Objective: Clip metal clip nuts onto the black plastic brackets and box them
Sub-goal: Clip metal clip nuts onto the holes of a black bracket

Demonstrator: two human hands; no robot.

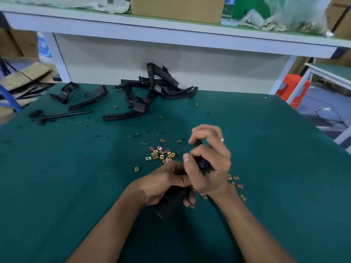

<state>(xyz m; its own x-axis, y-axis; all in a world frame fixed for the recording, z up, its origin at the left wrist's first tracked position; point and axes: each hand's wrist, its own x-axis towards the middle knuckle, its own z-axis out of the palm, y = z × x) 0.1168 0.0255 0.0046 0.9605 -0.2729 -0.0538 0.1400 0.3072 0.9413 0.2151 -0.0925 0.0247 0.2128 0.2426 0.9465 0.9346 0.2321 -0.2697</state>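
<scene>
Both my hands hold one black plastic bracket (171, 201) over the green table (76, 177). My left hand (165, 184) grips its lower end from the left. My right hand (209, 164) wraps its fingers round the upper end, thumb pointing left. Whether a clip nut sits between my fingers is hidden. Several brass-coloured clip nuts (161, 153) lie loose just beyond my hands, and a few more clip nuts (236, 182) lie under my right wrist. A pile of black brackets (150, 92) rests at the table's far edge.
Two more black brackets (65, 93) and a thin black strip (66, 115) lie at the far left among plastic shavings. A white shelf (171, 29) above the table carries a cardboard box (176, 8) and a bag. Flattened cardboard (24, 76) sits off the left edge.
</scene>
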